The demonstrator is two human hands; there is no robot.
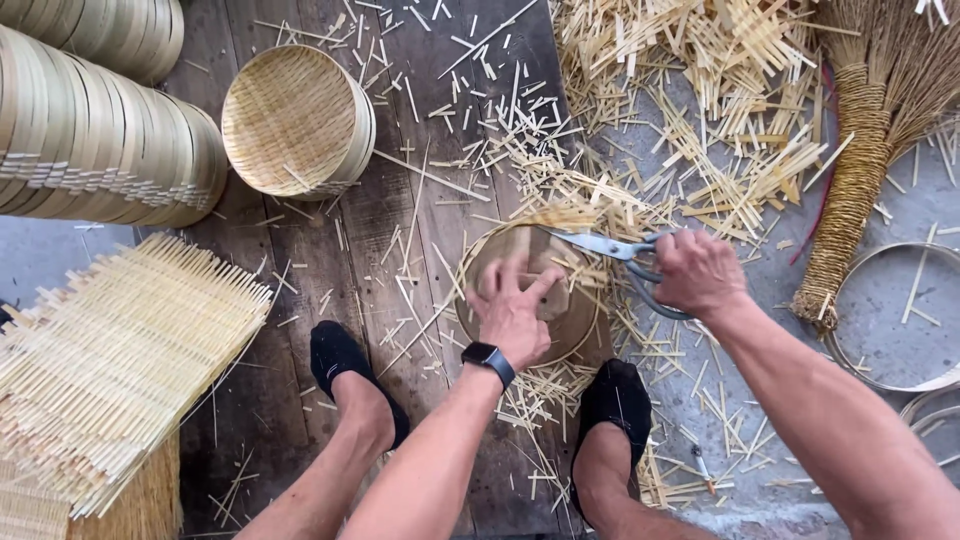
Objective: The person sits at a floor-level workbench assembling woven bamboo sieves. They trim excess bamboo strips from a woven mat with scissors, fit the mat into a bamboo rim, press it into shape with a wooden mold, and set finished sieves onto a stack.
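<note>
The round bamboo frame [530, 295] lay flat on the plank floor [300, 300], between the person's two black-socked feet [345, 365]. It looked light and stiff, the thin rim likely to crack if squeezed, with a woven mat projecting in brittle slat ends at its far edge; pressing flat on the centre seemed the safest hold. The left hand [512, 305], fingers spread wide, pressed down on a board inside the frame. The right hand [697, 272] was closed around the handles of the scissors [612, 250], whose blades reached the frame's far rim. Bamboo offcuts [700, 120] lay thick beyond and right of the frame. A finished basket [295, 120] stood up-left of it, stacked rims [90, 140] further left, woven mats [110, 360] to its left, a broom [860, 160] to its right.
</note>
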